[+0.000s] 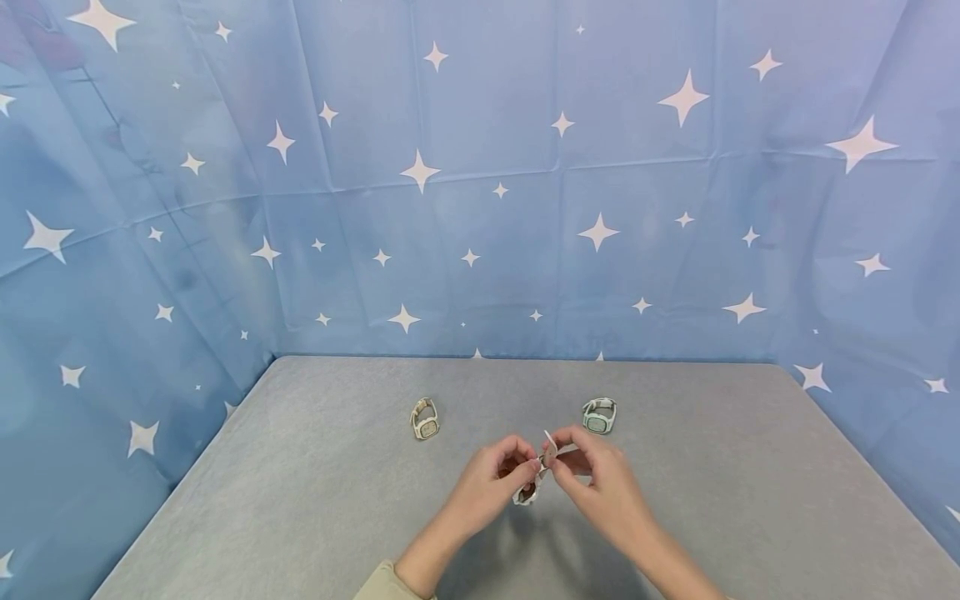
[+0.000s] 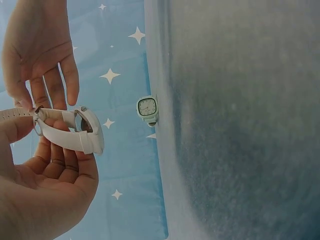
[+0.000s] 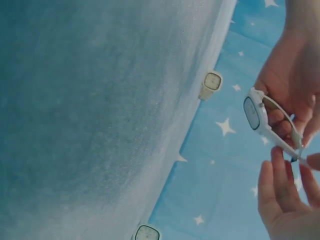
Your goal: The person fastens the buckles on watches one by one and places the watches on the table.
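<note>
Above the table, between both hands, is a white wristwatch (image 1: 527, 493) with its strap bent into a loop. My left hand (image 1: 483, 487) holds the strap near the metal buckle, thumb on top and fingers curled beneath, as the left wrist view shows. The strap's free end sticks out past the buckle, pinched between thumb and finger of my right hand (image 1: 603, 483). In the right wrist view the white watch's face (image 3: 252, 113) is turned toward the camera. Whether the buckle's pin sits in a hole cannot be made out.
On the grey table (image 1: 315, 492), a beige wristwatch (image 1: 425, 421) lies beyond the left hand and a mint green wristwatch (image 1: 599, 416) beyond the right. Both have looped straps. A blue curtain with white stars (image 1: 487, 225) hangs along the table's back and sides.
</note>
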